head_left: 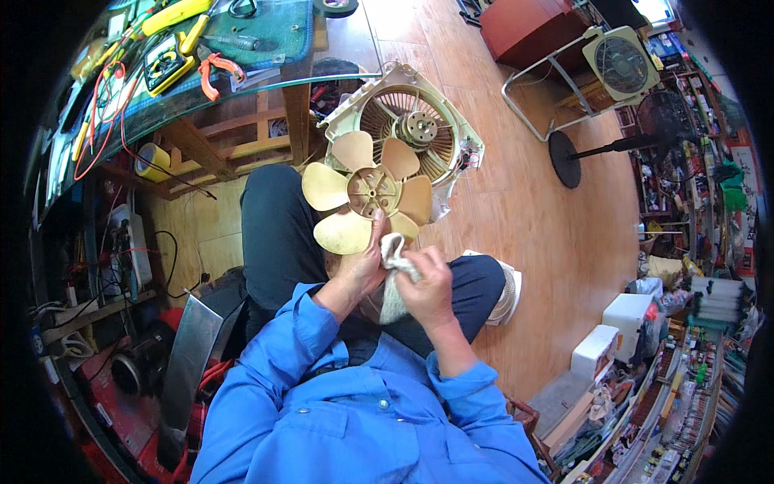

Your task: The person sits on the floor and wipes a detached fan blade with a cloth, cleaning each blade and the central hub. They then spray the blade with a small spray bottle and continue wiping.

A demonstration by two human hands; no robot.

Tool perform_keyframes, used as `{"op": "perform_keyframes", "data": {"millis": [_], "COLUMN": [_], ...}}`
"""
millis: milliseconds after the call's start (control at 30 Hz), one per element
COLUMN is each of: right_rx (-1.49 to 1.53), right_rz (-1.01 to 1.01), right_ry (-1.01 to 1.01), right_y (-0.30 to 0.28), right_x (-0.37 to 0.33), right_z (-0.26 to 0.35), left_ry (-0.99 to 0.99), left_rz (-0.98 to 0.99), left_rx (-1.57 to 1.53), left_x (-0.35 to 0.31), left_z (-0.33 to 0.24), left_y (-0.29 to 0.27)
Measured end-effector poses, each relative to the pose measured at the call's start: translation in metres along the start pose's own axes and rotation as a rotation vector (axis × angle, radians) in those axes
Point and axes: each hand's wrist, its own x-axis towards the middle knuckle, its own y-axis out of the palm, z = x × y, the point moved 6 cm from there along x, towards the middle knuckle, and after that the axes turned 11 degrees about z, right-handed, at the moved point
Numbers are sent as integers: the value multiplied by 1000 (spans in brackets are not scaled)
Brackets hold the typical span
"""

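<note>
A yellowed plastic fan blade with several petals is held over my lap. My left hand grips it from below, its thumb lying on the blade near the hub. In my right hand is a whitish cloth, pinched and bunched, with one end hanging down. The cloth is next to the lower right petals; whether it touches them I cannot tell. Just beyond the blade, the fan housing lies on the floor, with its motor and round grille exposed.
A glass-topped workbench at the upper left carries orange-handled pliers and a yellow-edged multimeter. Yellow tape sits beneath it. A black stand fan and a box fan stand at the right, by crowded shelves.
</note>
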Motion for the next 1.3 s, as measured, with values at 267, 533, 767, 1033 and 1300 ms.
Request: {"op": "perform_keyframes", "data": {"millis": [267,533,767,1033,1300], "right_rx": [-78,-377,-164,-372,-230], "right_rz": [-51,-281,-397,-173,-427], "right_ry": [-127,48,93,8,95], "right_y": [4,3,-72,-6,-86], "right_x": [23,31,29,21,35], "right_z": [27,9,-9,19,-12], "left_ry": [68,197,227,-1,115], "left_rz": [186,-35,-28,-117,-91], "left_rx": [53,89,-5,-17,-32], "left_x": [7,7,2,-9,-19], "left_z": [-1,2,4,3,-5], "left_y": [-2,-5,10,42,64]}}
